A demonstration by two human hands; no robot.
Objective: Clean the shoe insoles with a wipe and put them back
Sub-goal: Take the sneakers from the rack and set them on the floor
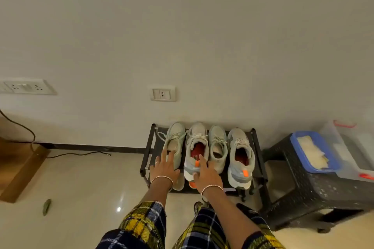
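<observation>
Plaid sleeves (141,226) lowest in frame; left hand (164,166) spread wide, straight fingers on leftmost mint shoe (176,133), holding nothing; right hand (206,172) also wide and empty, index finger at heel of grey shoe (197,133); red insole (197,152) sits inside it, not yet out; four shoes on black rack (146,153) by wall; insole likely light, thin, floppy; pinch heel edge and peel up
</observation>
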